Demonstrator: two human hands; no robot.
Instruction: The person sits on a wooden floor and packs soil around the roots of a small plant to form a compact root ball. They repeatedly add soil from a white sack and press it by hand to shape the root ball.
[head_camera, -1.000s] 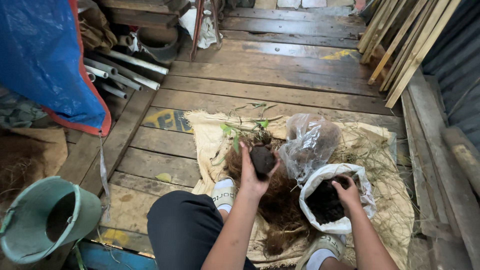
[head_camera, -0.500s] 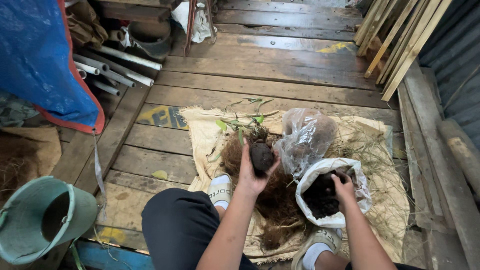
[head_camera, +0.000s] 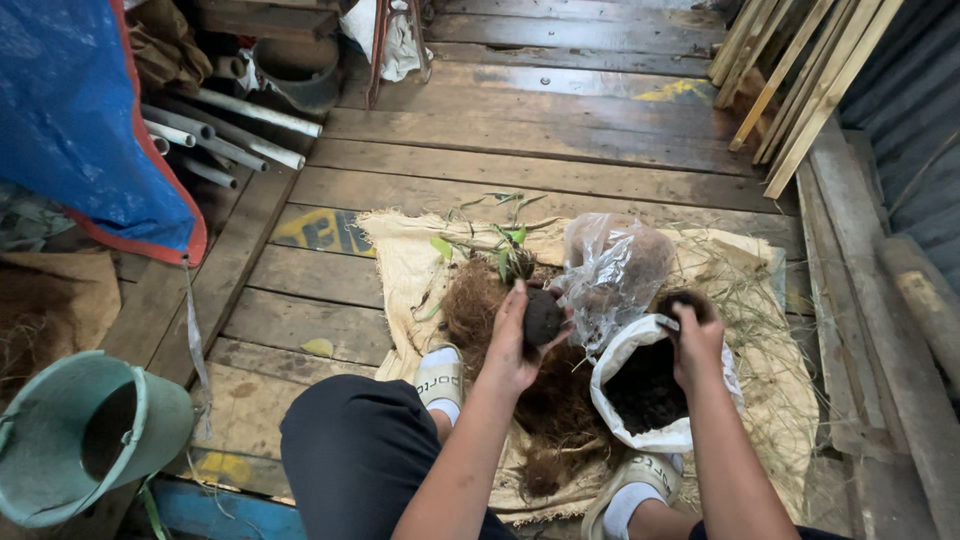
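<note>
At centre frame, the left hand (head_camera: 512, 340) cups a dark soil ball (head_camera: 542, 318), green shoots above it. Lower right, the right hand (head_camera: 695, 340) lifts a closed fistful of dark soil (head_camera: 684, 303) above the white bag (head_camera: 640, 395).

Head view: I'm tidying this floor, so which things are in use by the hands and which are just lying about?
In use: left hand holding dark soil ball; right hand lifting soil from white bag; coconut fibre pile; burlap sheet.

Lying about: green bucket; grey pipes; blue tarp; wooden slats.

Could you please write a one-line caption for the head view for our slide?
Left hand holds a dark soil ball over coconut fibre; right hand lifts soil from a white bag.
</note>
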